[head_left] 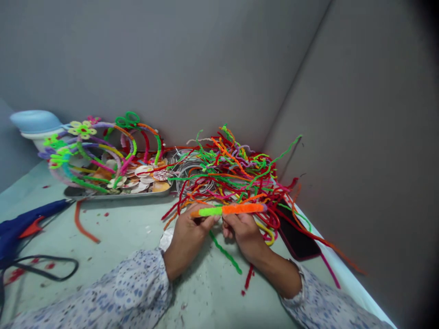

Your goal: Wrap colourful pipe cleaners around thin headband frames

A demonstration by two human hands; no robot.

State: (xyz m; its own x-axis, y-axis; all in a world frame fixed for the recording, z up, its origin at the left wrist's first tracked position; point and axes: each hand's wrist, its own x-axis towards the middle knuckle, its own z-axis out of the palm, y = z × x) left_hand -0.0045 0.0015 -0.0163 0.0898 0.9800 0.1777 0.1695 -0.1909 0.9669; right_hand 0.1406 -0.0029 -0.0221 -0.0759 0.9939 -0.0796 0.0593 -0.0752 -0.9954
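Between my hands is a headband [243,209] wrapped in fuzzy pipe cleaner, seen edge-on, with orange and lime-green stretches and a purple tip at the right. My left hand [188,237] is closed around its left part, the thumb pressed on the lime-green stretch. The fingers of my right hand [245,233] are curled and pinched just under the orange stretch; exactly what lies between their tips is hidden. Below the hands, a green pipe cleaner [226,253] slants down over the table; whether it joins the headband I cannot tell.
A tangled heap of pipe cleaners [236,164] lies behind my hands, beside coiled wire [194,176]. Several decorated headbands [132,137] stand on a metal tray [120,195] with shells. A blue glue gun [30,221] lies left, a dark phone [300,242] right. Grey walls enclose the back and right.
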